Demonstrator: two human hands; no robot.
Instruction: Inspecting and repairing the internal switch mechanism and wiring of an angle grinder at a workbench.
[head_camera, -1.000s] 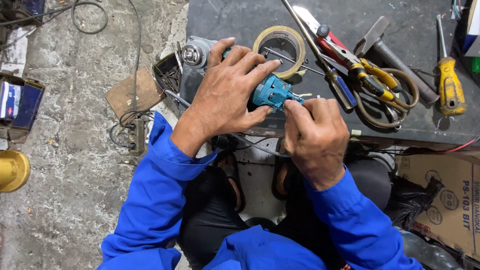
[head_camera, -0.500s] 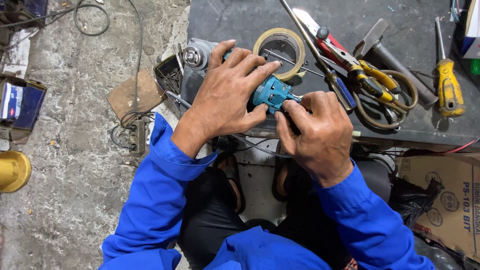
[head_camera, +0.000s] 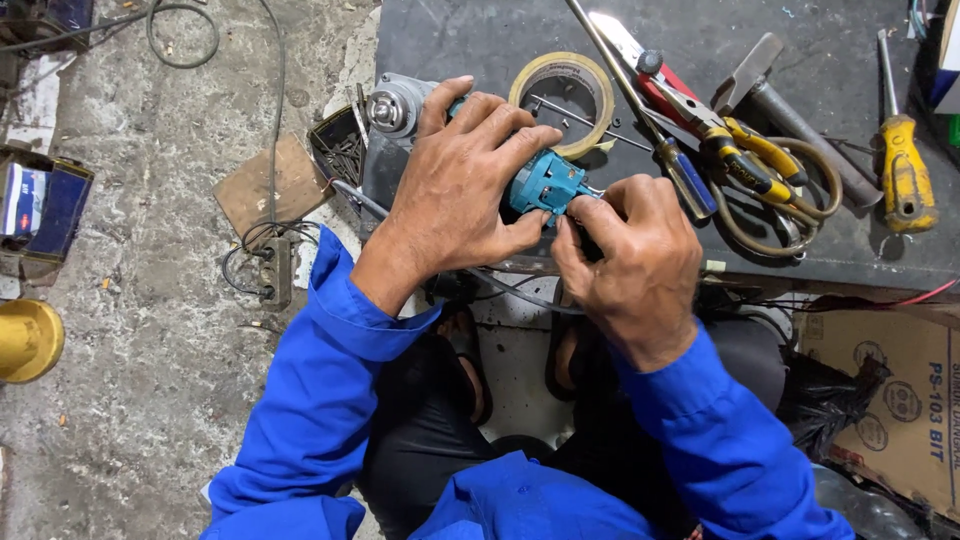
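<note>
Two hands at the near edge of the dark table (head_camera: 480, 40), both on one teal power tool (head_camera: 545, 182). Left hand (head_camera: 460, 195) clenched over its body, metal gear head (head_camera: 392, 108) poking out beyond the thumb. Right hand (head_camera: 630, 250) pinching at the teal rear end, fingertips touching it. Just beyond: tape roll (head_camera: 563, 75), screwdriver (head_camera: 640, 120), pliers (head_camera: 720, 130), yellow-handled screwdriver (head_camera: 903, 170). Lower right, brown cardboard box (head_camera: 890, 400) with dark round marks and print. Far left on the concrete floor: blue rectangular carton (head_camera: 45, 205), yellow round lid (head_camera: 25, 340).
</note>
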